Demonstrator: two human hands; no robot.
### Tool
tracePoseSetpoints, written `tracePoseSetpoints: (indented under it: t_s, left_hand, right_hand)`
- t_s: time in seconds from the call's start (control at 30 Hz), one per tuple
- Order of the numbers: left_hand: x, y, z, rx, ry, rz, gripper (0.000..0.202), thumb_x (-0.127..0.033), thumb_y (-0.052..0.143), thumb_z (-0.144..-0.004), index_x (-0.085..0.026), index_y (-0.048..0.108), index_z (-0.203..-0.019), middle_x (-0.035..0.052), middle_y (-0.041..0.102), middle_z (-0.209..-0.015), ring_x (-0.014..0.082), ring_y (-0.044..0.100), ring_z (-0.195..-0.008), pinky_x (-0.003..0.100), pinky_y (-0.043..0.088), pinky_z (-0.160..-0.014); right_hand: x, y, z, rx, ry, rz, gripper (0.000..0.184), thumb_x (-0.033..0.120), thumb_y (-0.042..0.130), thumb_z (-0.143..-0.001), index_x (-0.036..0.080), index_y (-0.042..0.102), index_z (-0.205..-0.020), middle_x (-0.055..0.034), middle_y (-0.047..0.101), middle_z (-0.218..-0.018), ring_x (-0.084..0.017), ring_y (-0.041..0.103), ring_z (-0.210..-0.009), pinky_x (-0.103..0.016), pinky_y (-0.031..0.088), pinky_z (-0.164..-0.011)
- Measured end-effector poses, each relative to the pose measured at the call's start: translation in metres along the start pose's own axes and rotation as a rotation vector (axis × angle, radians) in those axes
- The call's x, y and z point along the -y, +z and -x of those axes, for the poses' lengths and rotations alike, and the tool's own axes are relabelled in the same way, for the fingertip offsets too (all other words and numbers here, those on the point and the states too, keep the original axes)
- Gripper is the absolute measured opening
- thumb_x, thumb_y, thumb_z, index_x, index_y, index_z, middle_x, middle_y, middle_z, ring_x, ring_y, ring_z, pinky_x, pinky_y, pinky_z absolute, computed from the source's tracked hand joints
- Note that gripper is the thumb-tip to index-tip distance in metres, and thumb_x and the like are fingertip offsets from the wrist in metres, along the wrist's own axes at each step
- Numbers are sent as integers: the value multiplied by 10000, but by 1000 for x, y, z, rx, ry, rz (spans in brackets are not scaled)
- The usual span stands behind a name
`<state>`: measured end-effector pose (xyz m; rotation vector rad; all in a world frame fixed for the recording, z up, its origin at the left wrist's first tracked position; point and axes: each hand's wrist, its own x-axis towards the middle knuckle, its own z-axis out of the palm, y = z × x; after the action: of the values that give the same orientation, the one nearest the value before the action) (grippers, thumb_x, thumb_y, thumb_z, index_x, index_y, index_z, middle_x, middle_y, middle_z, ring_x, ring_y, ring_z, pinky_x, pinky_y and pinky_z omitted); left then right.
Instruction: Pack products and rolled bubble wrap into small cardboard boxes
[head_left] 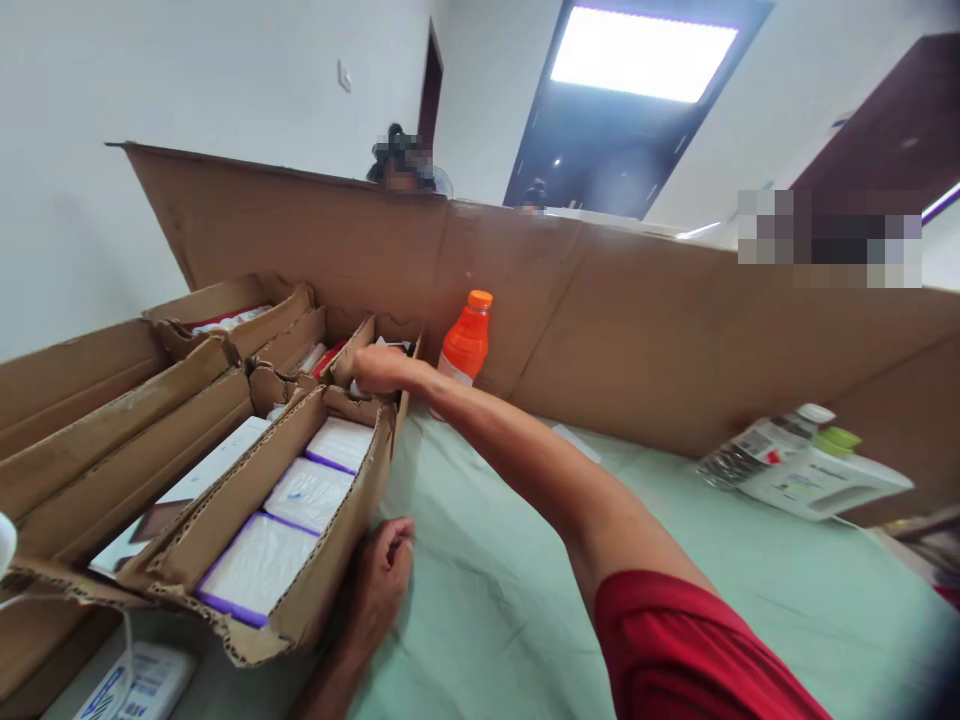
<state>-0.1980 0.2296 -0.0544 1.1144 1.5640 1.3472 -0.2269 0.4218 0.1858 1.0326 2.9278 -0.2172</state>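
My right hand (377, 368) reaches far forward over the table, its fingers curled down into a small cardboard box (369, 340) near the back; what they hold is hidden. My left hand (381, 580) rests against the side of a long cardboard tray (330, 560), fingers curled and pinching something small I cannot make out. The tray holds three white packets with purple edges (307, 495) in a row. An orange bottle (465, 345) stands just right of my right hand.
Several more open cardboard trays (150, 440) with white boxes fill the left. A tall cardboard wall (637, 310) runs along the back. Bottles and a white box (806, 465) lie at right on the green table cover (487, 560). Another person's head shows behind the wall.
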Motion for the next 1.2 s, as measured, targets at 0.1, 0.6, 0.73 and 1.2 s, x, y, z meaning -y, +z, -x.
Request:
tracePoseSetpoints:
  t_s: [0.1,0.6,0.73,1.2]
  left_hand:
    - [-3,-2,2,8,14,11,347,-387,498,-831,-161,687,-1015,118,732,-1011,233,678,-940,338,525,-827]
    - [-6,-3,2,-5,68,-9,279,-288,518,-826,-167,704,-996,94,752,-952,212,680,-896,325,519,-844]
    - [-7,2,0,-15,79,-2,273,-218,499,-828,-176,694,-1015,74,750,-965,188,677,-907,286,508,-839]
    - [1,16,-1,-61,0,-7,231,-162,516,-852,-243,693,-976,40,694,-917,191,618,-867,276,486,-832]
  right_hand:
    - [-31,-30,39,-160,40,-39,186,205,545,-981,106,691,-1041,-20,718,-890,-128,675,-825,-232,517,-754]
    - [-198,42,191,-530,499,-71,319,390,477,-968,283,777,-982,-103,699,-649,-310,710,-714,-402,516,-619]
    - [-158,13,146,-567,393,-31,345,265,425,-953,236,768,-976,-108,771,-847,-325,718,-838,-383,522,-691]
    - [29,3,-132,43,-145,333,239,308,657,-946,179,691,-1144,-88,697,-1190,-233,666,-1090,-391,537,-922]
